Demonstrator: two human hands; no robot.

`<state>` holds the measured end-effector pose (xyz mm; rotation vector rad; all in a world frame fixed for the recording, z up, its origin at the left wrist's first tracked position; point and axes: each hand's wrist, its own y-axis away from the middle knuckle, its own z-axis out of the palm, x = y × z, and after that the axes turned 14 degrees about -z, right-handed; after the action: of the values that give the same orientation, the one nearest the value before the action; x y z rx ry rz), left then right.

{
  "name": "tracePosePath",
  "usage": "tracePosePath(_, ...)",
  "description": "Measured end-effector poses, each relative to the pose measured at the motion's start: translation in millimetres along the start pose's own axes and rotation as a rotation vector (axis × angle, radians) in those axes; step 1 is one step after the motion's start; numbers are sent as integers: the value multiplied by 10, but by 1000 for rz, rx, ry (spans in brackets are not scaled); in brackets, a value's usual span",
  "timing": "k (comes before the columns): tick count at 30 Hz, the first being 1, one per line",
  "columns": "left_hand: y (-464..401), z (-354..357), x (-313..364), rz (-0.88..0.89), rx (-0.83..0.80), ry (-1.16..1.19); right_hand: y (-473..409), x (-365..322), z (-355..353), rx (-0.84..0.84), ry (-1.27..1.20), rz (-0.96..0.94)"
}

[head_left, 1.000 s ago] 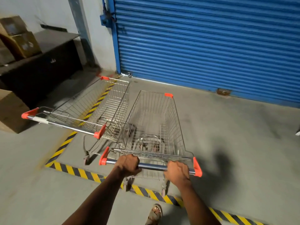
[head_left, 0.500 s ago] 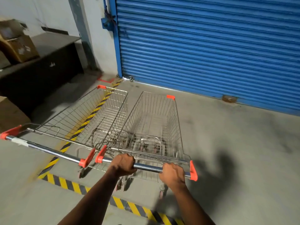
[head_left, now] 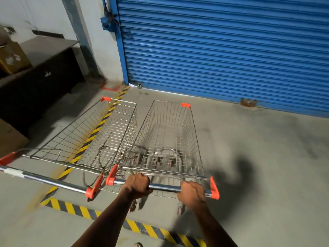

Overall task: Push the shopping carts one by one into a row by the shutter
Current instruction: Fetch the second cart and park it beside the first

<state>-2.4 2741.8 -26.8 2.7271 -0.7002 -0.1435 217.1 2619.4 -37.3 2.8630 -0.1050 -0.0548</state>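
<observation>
Both forearms are bare, with no sleeve, watch or band visible from wrist to frame edge. The left hand (head_left: 136,184) and right hand (head_left: 193,194) wear no gloves or rings. At six o'clock, a sandalled foot (head_left: 138,244) barely shows at the bottom edge.

Both hands grip the right cart's handle (head_left: 163,187) facing the shutter (head_left: 222,50).

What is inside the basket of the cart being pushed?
The pushed cart carries no goods: through its wire floor show only blurred chassis and wheels. Both hands, left hand and right hand, grip its handle and cover part of the bar.
</observation>
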Motion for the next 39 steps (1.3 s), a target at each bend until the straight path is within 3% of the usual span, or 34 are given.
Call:
tracePosePath(16,282,3,-164,155,87,174,119,-99,10,15,-48,20)
tracePosePath(39,117,108,-185,160,-20,149,147,-140,-52,-39,-84,5)
